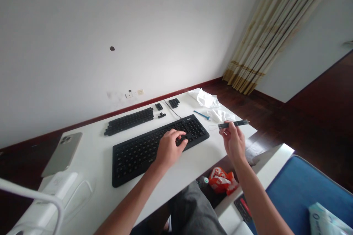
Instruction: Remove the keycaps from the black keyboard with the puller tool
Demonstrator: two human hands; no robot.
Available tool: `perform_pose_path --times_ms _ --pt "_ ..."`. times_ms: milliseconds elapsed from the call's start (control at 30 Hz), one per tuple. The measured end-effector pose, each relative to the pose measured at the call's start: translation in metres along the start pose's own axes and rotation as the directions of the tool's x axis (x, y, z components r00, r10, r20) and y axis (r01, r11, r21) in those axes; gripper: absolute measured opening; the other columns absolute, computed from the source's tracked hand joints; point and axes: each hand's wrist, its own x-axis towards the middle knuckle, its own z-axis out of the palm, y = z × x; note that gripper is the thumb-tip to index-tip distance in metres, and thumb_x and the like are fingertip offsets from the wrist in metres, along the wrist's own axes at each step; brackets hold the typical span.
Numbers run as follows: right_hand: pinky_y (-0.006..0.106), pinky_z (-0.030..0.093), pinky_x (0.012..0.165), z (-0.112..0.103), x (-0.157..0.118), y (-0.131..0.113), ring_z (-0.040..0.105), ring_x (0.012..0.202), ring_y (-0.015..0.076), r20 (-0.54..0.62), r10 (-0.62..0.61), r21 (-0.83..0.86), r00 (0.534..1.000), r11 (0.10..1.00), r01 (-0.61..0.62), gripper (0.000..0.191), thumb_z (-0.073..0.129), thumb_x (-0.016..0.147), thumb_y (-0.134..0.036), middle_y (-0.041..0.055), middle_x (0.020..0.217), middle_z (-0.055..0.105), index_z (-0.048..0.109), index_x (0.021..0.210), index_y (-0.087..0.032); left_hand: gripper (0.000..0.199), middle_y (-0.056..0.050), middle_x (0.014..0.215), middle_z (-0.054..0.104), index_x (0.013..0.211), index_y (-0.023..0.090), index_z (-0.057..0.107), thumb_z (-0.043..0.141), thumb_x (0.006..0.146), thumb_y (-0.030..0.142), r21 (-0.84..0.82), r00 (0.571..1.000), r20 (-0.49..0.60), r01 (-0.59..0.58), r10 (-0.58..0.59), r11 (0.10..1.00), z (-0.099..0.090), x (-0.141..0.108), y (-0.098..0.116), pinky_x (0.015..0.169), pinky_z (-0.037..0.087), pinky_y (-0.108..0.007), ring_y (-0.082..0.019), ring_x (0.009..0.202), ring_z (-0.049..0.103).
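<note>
A black keyboard [135, 156] lies on the white desk, most of its keycaps off and its switches showing. My left hand [171, 148] rests over its right half, thumb and index finger apart with nothing visible between them. Raised just off the keyboard's right end, my right hand [234, 141] grips a black keycap puller [237, 123] whose thin wire loop points left. Behind the keyboard, loose black keycaps [129, 121] are laid out in rows. Smaller groups of keycaps [173, 102] sit to their right.
A blue brush [201, 114] lies beside crumpled white tissues [205, 98]. At left are a phone [62, 152] and a white power strip [49, 200] with cables. Below the desk's front edge are an orange-red bag [220, 180] and a blue seat [309, 191] holding a tissue pack [328, 220].
</note>
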Motion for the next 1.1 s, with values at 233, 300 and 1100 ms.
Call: perform_pose_path --times_ms 233,300,1100 --pt "0.028 0.049 0.065 -0.014 0.016 0.018 0.057 0.067 0.0139 0.116 0.041 -0.179 0.992 0.984 -0.019 0.041 0.070 0.088 -0.059 -0.0007 0.074 0.061 0.068 0.102 -0.020 0.028 -0.006 0.103 0.068 0.111 0.022 0.075 0.079 0.085 0.035 0.314 0.995 0.075 -0.086 0.065 0.945 0.029 0.014 0.013 0.091 0.050 -0.039 -0.024 0.097 0.060" --pt "0.028 0.048 0.064 -0.015 0.015 0.019 0.055 0.065 0.0140 0.131 0.034 -0.205 0.991 0.979 -0.007 0.041 0.069 0.089 -0.059 -0.0008 0.072 0.060 0.067 0.101 -0.020 0.029 -0.006 0.104 0.067 0.108 0.023 0.075 0.082 0.083 0.035 0.327 0.994 0.081 -0.089 0.066 0.941 0.035 0.015 0.013 0.092 0.049 -0.039 -0.023 0.099 0.059" --pt "0.032 0.051 0.064 -0.019 0.015 0.022 0.061 0.064 0.0168 0.148 -0.084 -0.408 0.985 0.902 0.138 0.048 0.058 0.094 -0.066 0.0014 0.072 0.064 0.067 0.104 -0.021 0.024 -0.007 0.109 0.062 0.116 0.026 0.073 0.069 0.092 0.028 0.410 0.979 0.157 -0.185 0.130 0.893 0.046 0.004 0.014 0.090 0.046 -0.042 -0.024 0.101 0.053"
